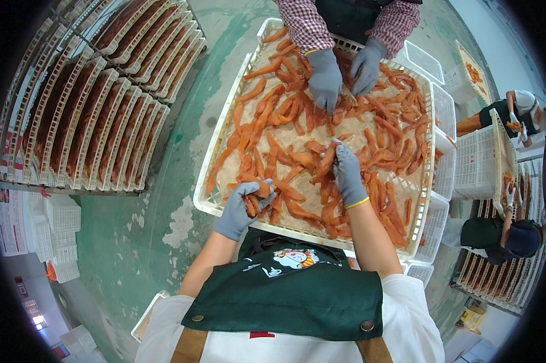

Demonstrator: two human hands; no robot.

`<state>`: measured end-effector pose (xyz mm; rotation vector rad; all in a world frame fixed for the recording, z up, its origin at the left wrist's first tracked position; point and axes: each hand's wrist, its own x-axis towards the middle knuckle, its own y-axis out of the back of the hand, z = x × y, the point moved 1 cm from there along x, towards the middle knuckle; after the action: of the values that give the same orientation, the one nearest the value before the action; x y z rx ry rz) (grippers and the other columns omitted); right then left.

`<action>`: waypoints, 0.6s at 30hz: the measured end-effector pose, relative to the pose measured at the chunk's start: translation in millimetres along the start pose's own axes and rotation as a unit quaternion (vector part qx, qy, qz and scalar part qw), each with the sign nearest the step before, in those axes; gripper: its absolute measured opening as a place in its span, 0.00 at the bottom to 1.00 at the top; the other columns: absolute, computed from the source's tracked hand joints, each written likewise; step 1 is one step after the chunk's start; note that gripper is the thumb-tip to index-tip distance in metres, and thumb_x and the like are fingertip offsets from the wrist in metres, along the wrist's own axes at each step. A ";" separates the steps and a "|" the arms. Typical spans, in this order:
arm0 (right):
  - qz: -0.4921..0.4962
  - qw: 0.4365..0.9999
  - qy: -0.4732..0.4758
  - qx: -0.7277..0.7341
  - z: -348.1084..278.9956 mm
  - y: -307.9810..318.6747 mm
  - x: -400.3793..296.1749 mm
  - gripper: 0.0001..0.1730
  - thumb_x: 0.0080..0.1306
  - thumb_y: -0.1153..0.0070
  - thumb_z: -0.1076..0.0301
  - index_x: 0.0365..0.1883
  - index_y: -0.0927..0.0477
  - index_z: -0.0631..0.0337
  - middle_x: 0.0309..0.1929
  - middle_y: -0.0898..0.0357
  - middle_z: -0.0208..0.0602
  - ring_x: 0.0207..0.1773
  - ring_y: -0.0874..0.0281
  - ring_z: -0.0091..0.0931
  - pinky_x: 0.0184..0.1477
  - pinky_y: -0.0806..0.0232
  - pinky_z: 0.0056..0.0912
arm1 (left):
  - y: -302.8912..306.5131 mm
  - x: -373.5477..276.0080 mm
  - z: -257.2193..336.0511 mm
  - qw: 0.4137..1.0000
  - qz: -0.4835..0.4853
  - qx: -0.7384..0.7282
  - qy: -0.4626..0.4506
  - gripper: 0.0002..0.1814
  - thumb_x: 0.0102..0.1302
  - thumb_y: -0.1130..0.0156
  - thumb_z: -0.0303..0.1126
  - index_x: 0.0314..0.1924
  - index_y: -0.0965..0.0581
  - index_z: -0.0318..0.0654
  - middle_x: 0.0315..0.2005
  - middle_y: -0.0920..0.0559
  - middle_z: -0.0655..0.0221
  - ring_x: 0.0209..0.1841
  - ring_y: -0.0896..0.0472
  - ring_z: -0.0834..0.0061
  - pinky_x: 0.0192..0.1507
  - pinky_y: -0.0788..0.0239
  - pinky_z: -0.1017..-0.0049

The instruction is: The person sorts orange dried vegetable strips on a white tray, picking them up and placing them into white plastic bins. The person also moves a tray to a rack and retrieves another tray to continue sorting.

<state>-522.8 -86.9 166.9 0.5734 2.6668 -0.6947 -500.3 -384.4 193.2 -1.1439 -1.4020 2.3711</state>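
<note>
A large cream plastic tray [218,131] lies before me, its pale mesh liner covered with many orange-brown strips of dried food [264,113], probably dried sweet potato. My left hand [242,206], in a grey glove, is curled around several strips near the tray's front left edge. In a grey glove with a yellow cuff, my right hand [347,170] pinches one strip [326,159] over the middle of the tray. Across from me, a co-worker's two grey-gloved hands [325,77] touch strips at the far side.
Racks of filled trays [119,77] stand at the left. White plastic crates [441,168] line the tray's right side. Farther right, two more people [504,236] handle strips beside stacked crates [475,159]. More crates [62,222] stand at the lower left.
</note>
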 end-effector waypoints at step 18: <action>0.058 0.800 0.292 -0.521 -59.9 -26.0 -57.4 0.27 0.66 0.51 0.71 0.66 0.28 0.59 0.67 0.31 0.45 0.68 0.34 0.41 0.69 0.41 0.47 | -28.8 -10.4 3.2 0.992 -0.112 0.041 0.042 0.26 0.66 0.45 0.25 0.65 0.32 0.40 0.52 0.18 0.56 0.57 0.20 0.58 0.70 0.36 0.52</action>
<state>-497.3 -93.6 249.7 0.6432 2.9054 1.1493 -501.9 -375.8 222.8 -0.9959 -1.3168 2.1765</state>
